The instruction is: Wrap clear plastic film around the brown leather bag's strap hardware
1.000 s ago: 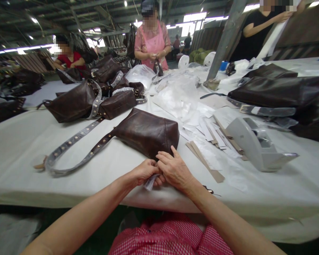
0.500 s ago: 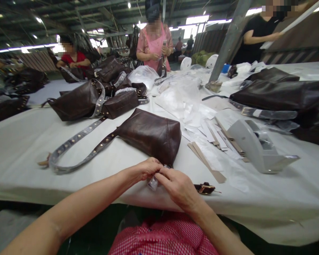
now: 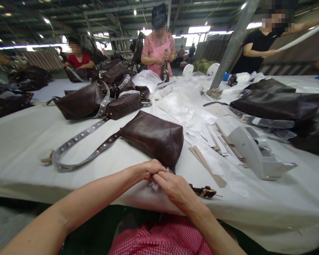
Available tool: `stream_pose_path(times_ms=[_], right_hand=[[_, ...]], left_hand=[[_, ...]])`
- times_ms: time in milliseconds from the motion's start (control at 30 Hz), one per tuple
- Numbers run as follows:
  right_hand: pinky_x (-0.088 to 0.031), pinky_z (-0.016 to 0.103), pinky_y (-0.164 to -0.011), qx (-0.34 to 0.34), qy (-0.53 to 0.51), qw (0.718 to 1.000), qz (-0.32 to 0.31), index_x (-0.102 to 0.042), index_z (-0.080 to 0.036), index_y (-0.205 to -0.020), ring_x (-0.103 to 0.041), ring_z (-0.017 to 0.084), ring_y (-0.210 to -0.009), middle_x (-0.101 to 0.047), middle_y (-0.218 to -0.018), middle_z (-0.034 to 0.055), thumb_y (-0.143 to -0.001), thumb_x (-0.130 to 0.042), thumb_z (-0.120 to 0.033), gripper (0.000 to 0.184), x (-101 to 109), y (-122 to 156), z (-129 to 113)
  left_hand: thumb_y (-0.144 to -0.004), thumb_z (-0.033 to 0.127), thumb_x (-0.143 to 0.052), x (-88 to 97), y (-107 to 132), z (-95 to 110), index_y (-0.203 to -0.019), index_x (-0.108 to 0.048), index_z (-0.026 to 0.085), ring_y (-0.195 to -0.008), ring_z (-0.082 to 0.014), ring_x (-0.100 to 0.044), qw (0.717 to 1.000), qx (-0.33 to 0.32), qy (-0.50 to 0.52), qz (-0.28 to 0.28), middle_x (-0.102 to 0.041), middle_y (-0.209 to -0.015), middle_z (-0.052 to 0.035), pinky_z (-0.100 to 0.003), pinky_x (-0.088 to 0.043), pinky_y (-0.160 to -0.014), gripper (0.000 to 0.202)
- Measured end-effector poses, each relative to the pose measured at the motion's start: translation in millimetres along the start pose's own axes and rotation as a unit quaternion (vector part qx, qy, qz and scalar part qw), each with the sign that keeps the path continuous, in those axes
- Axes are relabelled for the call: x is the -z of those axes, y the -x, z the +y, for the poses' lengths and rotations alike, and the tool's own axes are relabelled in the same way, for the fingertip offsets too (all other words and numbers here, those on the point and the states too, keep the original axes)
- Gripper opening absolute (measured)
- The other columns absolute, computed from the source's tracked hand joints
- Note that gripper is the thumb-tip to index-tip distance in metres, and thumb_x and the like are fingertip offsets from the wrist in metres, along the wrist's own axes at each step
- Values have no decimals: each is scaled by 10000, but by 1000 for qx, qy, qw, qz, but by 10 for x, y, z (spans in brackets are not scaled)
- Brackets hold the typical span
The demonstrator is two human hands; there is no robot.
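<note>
Having come off the leather handbag (image 3: pixel 156 136) since a second ago, our right hand (image 3: pixel 177 186) is pinching plastic wrap (image 3: pixel 154 185) with our left hand (image 3: pixel 151 169); a buckled strap (image 3: pixel 204 192) is lying just right of our grip, the handbag just beyond.

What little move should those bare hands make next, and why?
I'd probably tuck in the crumpled clear plastic: its loose end pokes out below the bare left hand and bare right hand, which meet beside the dark brown, tapered leather bag.
</note>
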State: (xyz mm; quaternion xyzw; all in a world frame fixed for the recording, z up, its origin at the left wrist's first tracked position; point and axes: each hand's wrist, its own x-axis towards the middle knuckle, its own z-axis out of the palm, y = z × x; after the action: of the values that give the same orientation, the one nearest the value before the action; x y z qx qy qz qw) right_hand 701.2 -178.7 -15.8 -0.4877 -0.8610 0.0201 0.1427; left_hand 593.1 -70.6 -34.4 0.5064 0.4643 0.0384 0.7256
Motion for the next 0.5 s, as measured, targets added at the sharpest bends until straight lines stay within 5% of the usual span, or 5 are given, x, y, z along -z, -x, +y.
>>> stream_pose_path(times_ms=[133, 267, 500], right_hand=[[-496, 277, -823, -4, -85, 995, -59, -572, -162, -1127, -613, 181, -977, -630, -1111, 69, -845, -332, 30, 416, 61, -1, 101], [-494, 254, -785, -10, -73, 993, -93, -588, -182, -1165, -635, 180, -925, -645, -1121, 65, -862, -356, -1, 421, 102, -61, 139], [-483, 241, -830, 22, -115, 990, -80, -620, -189, -1091, -614, 172, -991, -634, -1123, 52, -843, -381, 9, 398, 60, -44, 137]], left_hand=[[-623, 92, -618, -13, -9, 28, -448, -498, 138, -375, -85, -438, 1000, 23, -13, 1, -477, -406, 25, -194, -272, -365, 217], [-602, 76, -603, -26, -29, 25, -450, -526, 133, -425, -116, -500, 999, 33, -18, -6, -525, -440, 5, -216, -356, -404, 180], [-634, 84, -610, -15, -38, 7, -466, -518, 139, -420, -95, -462, 999, 20, -30, -1, -500, -431, 22, -202, -318, -393, 200]])
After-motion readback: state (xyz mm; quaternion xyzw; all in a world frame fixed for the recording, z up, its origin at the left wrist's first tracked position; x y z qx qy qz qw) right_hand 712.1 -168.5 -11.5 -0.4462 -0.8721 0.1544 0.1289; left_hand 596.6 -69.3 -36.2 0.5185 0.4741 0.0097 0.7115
